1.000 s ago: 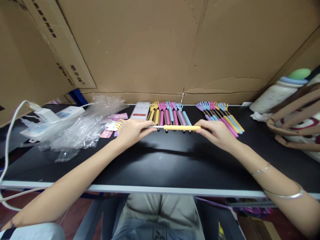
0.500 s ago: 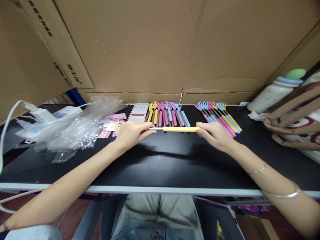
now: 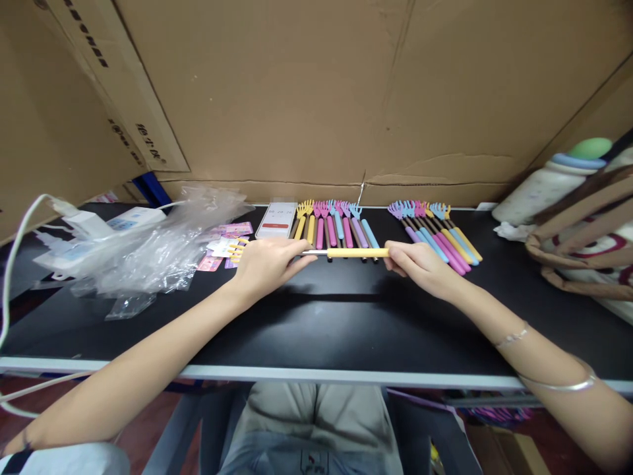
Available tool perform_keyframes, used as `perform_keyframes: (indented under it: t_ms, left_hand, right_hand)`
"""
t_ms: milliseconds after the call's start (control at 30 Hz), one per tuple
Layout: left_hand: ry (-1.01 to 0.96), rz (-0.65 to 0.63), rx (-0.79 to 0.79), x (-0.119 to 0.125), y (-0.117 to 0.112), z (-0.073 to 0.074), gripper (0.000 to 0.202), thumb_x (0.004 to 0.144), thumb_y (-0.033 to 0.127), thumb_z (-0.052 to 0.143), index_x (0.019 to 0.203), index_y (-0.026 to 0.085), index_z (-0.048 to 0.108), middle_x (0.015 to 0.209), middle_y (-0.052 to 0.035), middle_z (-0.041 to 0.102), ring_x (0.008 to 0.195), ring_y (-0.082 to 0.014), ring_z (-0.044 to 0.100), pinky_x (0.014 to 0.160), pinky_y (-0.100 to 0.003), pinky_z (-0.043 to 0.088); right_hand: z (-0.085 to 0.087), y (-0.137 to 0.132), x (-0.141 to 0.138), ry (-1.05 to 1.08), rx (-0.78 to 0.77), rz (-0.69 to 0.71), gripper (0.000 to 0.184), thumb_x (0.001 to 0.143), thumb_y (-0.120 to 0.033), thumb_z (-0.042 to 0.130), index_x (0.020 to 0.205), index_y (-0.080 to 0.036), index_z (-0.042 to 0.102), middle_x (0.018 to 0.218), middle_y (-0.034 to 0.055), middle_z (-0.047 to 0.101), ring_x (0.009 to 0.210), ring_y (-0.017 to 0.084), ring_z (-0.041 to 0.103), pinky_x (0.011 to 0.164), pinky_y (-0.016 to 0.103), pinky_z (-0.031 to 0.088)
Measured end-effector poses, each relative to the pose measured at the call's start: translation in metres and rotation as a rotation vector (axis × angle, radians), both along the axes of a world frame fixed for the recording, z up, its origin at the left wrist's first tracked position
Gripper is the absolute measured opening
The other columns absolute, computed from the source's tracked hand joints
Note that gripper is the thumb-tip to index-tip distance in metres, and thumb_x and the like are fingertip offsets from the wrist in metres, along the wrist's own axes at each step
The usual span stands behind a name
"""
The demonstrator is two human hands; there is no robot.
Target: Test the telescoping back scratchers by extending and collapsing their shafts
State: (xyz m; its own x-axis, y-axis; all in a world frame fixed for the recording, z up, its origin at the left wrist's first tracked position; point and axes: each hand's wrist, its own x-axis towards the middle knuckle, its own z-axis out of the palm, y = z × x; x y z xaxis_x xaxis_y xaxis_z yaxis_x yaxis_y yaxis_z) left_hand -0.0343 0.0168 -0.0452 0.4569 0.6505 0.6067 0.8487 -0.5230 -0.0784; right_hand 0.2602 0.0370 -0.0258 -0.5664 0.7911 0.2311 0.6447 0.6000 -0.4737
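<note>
In the centre of the frame, a slim back scratcher with a yellow handle and a silvery metal rod (image 3: 358,253) lay level above the black bench (image 3: 326,330). The left hand (image 3: 270,265) was closed around its rod end, thumb and fingers pinching it, and yellow prongs (image 3: 237,250) showed just left of that hand. The right hand (image 3: 418,264) pinched the far tip of the yellow handle.

Behind the hands, at the middle of the frame, stood a row of multicoloured claw-headed scratchers (image 3: 331,232); a second, slanted group of similar scratchers (image 3: 448,239) lay right of centre. A white-screened phone (image 3: 275,219) sat beside the first row, and crumpled clear plastic bags (image 3: 153,257) filled the left of the frame.
</note>
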Motion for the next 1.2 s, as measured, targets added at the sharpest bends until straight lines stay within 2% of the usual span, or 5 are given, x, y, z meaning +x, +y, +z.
perform_keyframes:
  t_ms: [167, 433, 733, 933, 1200]
  left_hand:
    - [0.035, 0.028, -0.11, 0.005, 0.0, -0.004, 0.034, 0.096, 0.043, 0.038, 0.095, 0.023, 0.065, 0.075, -0.0016, 0.068, 0.064, -0.0137, 0.059, 0.052, -0.022, 0.029]
    - [0.013, -0.02, -0.244, 0.005, 0.003, -0.009, 0.029, 0.096, 0.041, 0.038, 0.098, 0.024, 0.062, 0.082, -0.0002, 0.066, 0.072, -0.0143, 0.061, 0.054, -0.022, 0.034]
    - [-0.052, -0.104, -0.342, 0.006, 0.004, -0.012, 0.023, 0.096, 0.032, 0.039, 0.108, 0.024, 0.057, 0.096, 0.0005, 0.069, 0.082, -0.0157, 0.064, 0.063, -0.023, 0.042]
    - [-0.056, -0.138, -0.234, 0.002, 0.007, -0.014, 0.028, 0.096, 0.033, 0.042, 0.111, 0.027, 0.064, 0.097, 0.0, 0.071, 0.084, -0.015, 0.065, 0.062, -0.022, 0.042]
    - [-0.025, -0.126, -0.044, 0.0, 0.007, -0.015, 0.027, 0.094, 0.034, 0.046, 0.107, 0.027, 0.07, 0.078, -0.0009, 0.07, 0.073, -0.0133, 0.064, 0.051, -0.023, 0.035]
  right_hand:
    - [0.0, 0.001, 0.002, -0.085, 0.069, -0.077, 0.039, 0.095, -0.044, 0.027, 0.075, -0.021, 0.052, 0.055, -0.0014, 0.05, 0.05, 0.013, 0.046, 0.054, 0.026, 0.031]
    - [-0.002, 0.003, 0.003, -0.165, 0.143, -0.113, 0.031, 0.094, -0.044, 0.034, 0.082, -0.022, 0.052, 0.057, -0.0011, 0.051, 0.05, 0.014, 0.046, 0.052, 0.025, 0.029]
    - [-0.007, 0.005, 0.003, -0.074, 0.102, -0.008, 0.025, 0.094, -0.043, 0.038, 0.09, -0.021, 0.05, 0.064, -0.0001, 0.056, 0.054, 0.013, 0.049, 0.055, 0.024, 0.035]
    - [-0.005, 0.005, 0.004, -0.166, 0.178, -0.018, 0.026, 0.092, -0.044, 0.041, 0.087, -0.022, 0.054, 0.065, 0.0008, 0.059, 0.054, 0.014, 0.05, 0.054, 0.024, 0.032]
    - [-0.004, 0.002, 0.004, -0.282, 0.207, 0.0, 0.029, 0.094, -0.042, 0.038, 0.087, -0.021, 0.056, 0.06, -0.0007, 0.058, 0.049, 0.012, 0.048, 0.052, 0.024, 0.028]
